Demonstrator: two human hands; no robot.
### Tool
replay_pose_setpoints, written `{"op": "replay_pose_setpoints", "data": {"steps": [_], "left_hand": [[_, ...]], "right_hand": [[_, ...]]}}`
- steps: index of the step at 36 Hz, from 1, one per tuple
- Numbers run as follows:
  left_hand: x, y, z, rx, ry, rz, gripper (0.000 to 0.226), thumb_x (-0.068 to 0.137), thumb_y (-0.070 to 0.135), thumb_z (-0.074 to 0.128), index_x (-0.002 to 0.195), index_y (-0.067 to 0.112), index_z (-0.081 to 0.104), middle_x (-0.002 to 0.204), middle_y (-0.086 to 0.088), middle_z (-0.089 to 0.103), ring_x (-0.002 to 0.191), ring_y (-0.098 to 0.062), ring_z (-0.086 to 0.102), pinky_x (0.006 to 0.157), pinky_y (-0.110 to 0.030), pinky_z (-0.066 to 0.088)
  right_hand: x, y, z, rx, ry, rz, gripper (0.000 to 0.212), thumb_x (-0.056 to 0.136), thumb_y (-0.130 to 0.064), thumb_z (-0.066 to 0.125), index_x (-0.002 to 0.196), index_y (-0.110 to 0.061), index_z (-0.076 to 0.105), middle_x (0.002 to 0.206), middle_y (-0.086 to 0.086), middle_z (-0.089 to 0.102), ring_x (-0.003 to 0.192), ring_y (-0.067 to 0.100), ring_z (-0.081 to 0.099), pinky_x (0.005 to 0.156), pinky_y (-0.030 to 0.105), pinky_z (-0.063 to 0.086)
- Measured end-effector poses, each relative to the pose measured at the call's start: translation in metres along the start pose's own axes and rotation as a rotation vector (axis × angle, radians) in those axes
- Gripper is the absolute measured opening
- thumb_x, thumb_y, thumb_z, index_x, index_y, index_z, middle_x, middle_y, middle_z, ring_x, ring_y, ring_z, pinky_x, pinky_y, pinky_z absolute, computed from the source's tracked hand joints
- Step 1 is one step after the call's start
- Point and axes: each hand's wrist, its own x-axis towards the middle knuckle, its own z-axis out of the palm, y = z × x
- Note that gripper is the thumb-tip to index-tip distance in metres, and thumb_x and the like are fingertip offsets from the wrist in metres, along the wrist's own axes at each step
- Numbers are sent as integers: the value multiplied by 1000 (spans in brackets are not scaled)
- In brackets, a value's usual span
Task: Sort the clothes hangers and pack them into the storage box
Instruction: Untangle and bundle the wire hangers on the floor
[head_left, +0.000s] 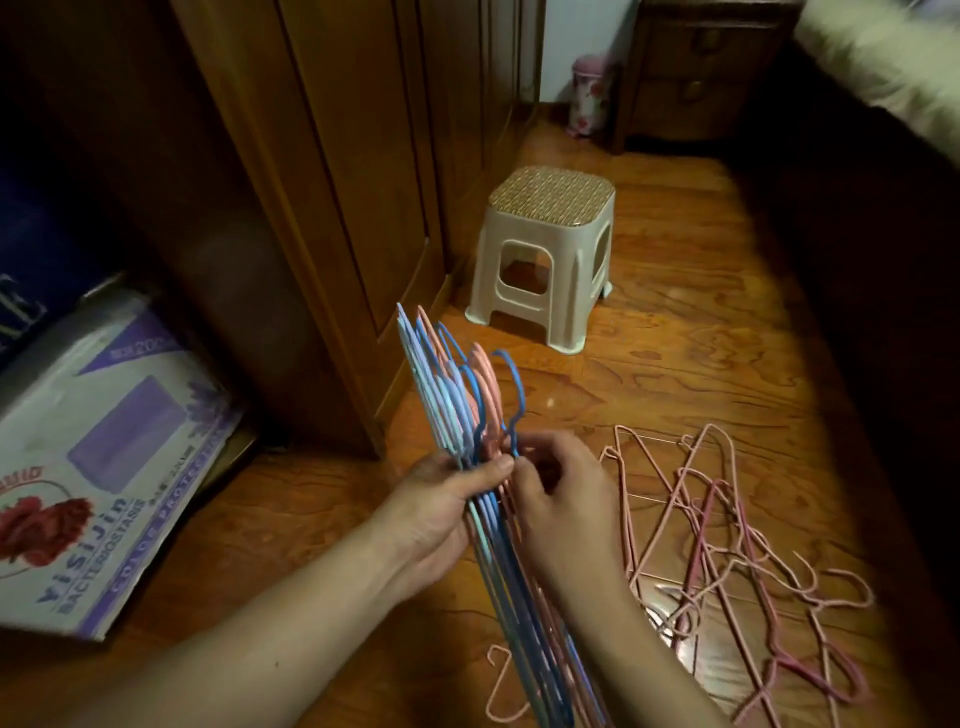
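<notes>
A stacked bundle of blue, light-blue and pink wire hangers (457, 395) stands upright in front of me, hooks pointing away. My left hand (441, 514) grips the bundle from the left, thumb across its front. My right hand (561, 499) pinches the hangers at the right side, just below the hook necks. A loose, tangled pile of pink hangers (727, 545) lies on the wooden floor to the right. One more pink hanger (501, 691) lies on the floor under the bundle. The white and purple storage box (104, 467) sits at the left.
A beige plastic stool (545, 254) stands on the floor ahead. A wooden wardrobe (337, 182) runs along the left. A dark bedside cabinet (696, 78) and a small pink bin (589, 93) are at the far end. A bed edge (883, 67) runs along the right.
</notes>
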Motion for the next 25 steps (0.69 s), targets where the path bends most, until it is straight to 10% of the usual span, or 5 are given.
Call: {"op": "replay_pose_setpoints", "data": {"steps": [8,13,18,22,25], "left_hand": [[7,-10,-18,-38,-58,-23,28,79,-7,58,101,1,73,90,-16,76,76,-23,75,69,-32,63],[8,-16,-17,0,-47,-48,27,79,-4,59,101,1,75,93,-20,75,74,-25,74,63,-34,63],[9,-19,-24,43,36,-107,38,79,10,63,117,9,72,101,-15,75,82,-24,73,74,-37,62],[5,-13,-25,63,69,-174,38,85,9,63,123,7,67,115,-18,71,100,-30,72,81,-49,62],[-2,-11,-22,80,68,-195,34,91,4,59,124,4,62,117,-15,74,109,-31,71,81,-48,63]], "right_hand": [[-11,0,4,-47,-56,-87,32,84,-9,61,111,-19,76,90,-4,64,85,0,56,80,2,38],[-15,10,3,75,-25,26,27,86,-5,66,109,-20,72,99,-7,73,93,4,67,87,23,53],[-20,11,9,40,-90,-7,23,87,-8,63,104,-15,77,103,-5,73,96,1,64,88,13,47],[-8,18,-4,570,-372,406,29,95,7,51,106,-6,74,103,-3,74,84,6,68,67,23,54],[-1,66,-6,578,-268,602,23,95,5,54,95,-7,73,88,5,73,74,14,64,62,22,49]]}}
